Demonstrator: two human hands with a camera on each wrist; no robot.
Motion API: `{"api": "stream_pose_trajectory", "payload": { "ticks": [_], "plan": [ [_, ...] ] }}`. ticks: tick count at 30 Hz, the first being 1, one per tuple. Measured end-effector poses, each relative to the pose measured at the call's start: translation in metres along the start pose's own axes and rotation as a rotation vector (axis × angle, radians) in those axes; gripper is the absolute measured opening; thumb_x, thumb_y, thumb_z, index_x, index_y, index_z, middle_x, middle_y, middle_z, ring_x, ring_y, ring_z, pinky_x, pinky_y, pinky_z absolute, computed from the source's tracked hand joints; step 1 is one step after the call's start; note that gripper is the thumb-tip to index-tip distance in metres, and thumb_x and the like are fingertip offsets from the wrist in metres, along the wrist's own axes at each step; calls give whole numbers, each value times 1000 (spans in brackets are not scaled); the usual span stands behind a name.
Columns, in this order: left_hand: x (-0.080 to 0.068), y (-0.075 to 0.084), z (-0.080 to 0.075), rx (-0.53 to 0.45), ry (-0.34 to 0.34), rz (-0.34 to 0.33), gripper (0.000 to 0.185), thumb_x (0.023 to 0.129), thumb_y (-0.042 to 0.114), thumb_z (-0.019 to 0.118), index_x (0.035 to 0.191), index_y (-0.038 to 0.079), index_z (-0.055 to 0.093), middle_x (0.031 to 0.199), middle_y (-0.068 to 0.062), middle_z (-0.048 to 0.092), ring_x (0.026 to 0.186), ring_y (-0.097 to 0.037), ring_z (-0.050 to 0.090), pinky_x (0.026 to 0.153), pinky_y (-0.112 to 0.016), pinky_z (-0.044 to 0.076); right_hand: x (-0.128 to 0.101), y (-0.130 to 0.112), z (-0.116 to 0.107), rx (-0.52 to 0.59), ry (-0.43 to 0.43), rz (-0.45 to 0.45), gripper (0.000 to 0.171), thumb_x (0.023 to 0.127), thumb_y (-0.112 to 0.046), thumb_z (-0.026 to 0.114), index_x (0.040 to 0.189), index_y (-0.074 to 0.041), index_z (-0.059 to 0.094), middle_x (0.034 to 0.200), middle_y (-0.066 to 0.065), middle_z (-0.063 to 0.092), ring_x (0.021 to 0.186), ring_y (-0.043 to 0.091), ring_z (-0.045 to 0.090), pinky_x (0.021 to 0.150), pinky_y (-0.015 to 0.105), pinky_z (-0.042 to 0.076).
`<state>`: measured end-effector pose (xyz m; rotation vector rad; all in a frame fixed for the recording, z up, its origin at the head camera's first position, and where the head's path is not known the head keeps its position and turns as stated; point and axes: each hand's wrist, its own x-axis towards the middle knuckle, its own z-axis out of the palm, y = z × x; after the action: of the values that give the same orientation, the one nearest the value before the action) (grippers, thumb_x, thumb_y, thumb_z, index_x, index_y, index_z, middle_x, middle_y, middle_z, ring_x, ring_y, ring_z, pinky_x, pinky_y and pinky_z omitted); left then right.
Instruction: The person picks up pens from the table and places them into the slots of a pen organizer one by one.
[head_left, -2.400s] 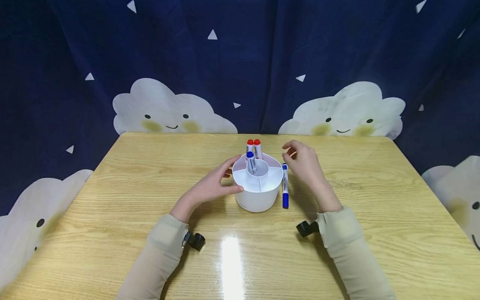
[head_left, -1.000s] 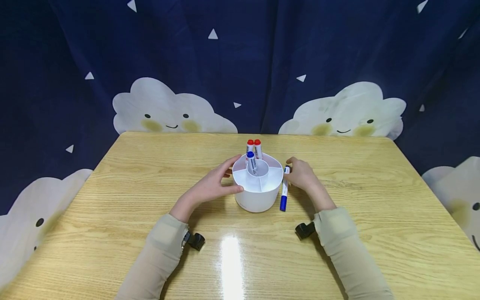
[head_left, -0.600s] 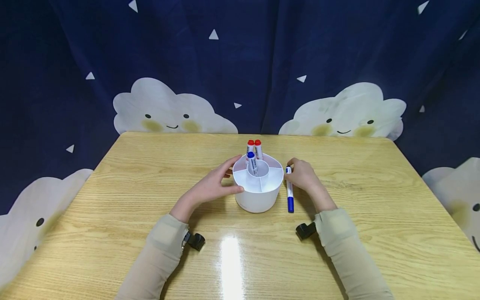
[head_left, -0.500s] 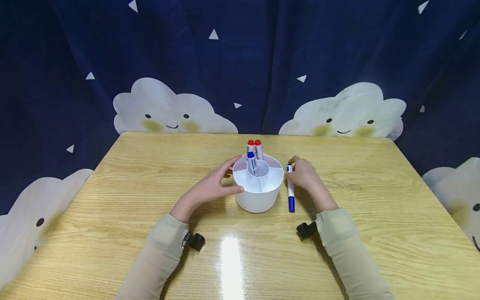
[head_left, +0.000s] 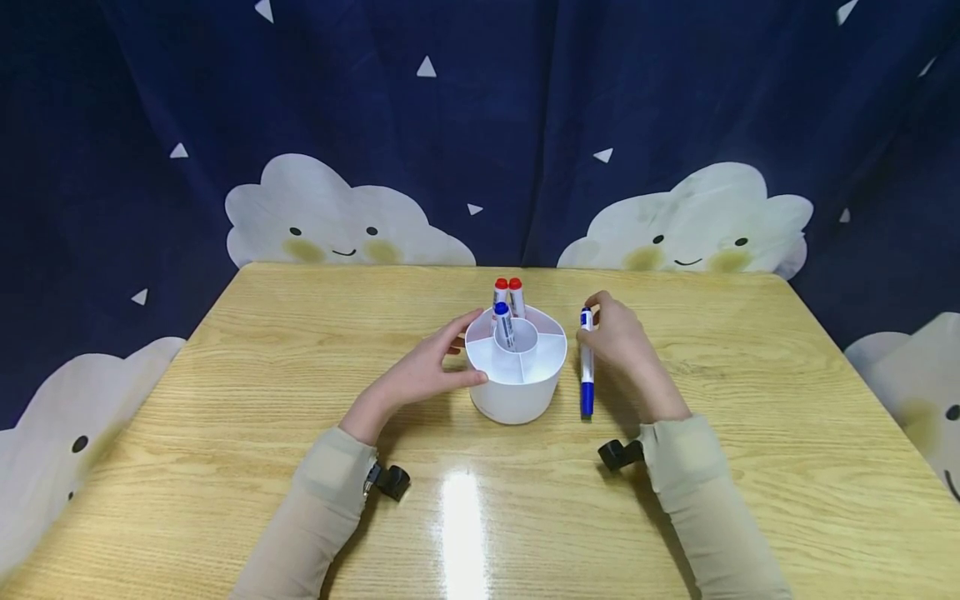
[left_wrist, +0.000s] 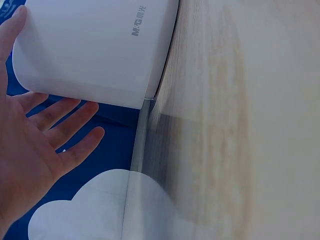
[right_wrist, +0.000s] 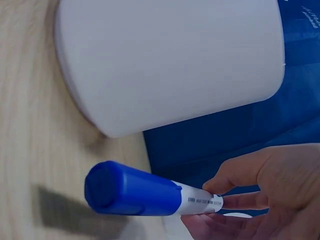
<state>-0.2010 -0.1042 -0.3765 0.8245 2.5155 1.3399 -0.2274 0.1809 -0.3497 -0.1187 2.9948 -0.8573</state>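
Since a moment ago our right hand [head_left: 618, 337] has lifted the blue marker [head_left: 587, 362] off the table [head_left: 262, 375]; it now hangs just right of the white holder [head_left: 517, 392]. We pinch its upper end in curled fingers, long axis near vertical, blue cap pointing down at the tabletop. Our left hand [head_left: 423, 371] rests with fingers spread against the holder's left wall. One blue-capped and two red-capped markers [head_left: 508, 293] stand in the holder.

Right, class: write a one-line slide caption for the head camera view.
Left hand steadies a white pen holder while right hand lifts a blue marker.
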Motion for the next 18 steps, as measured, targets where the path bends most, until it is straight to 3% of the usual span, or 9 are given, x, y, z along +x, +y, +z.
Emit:
{"api": "stream_pose_trajectory", "payload": {
  "ticks": [6,18],
  "plan": [
    [1,1,0,6,0,3,86,77,42,69,145,25,19,143,1,35,116,-24,48,97,-43,40,-6,-7,-13,-8,31,-39,55,80,-11,57,129,6,41,106,25,55,90,34,52,74,42,46],
    [0,0,0,-3,-3,3,86,77,43,69,145,25,19,143,1,34,116,-24,48,98,-45,40,-23,-21,-31,66,149,-94,49,81,-12,55,128,-1,44,103,20,60,84,30,60,65,37,49]
  ]
}}
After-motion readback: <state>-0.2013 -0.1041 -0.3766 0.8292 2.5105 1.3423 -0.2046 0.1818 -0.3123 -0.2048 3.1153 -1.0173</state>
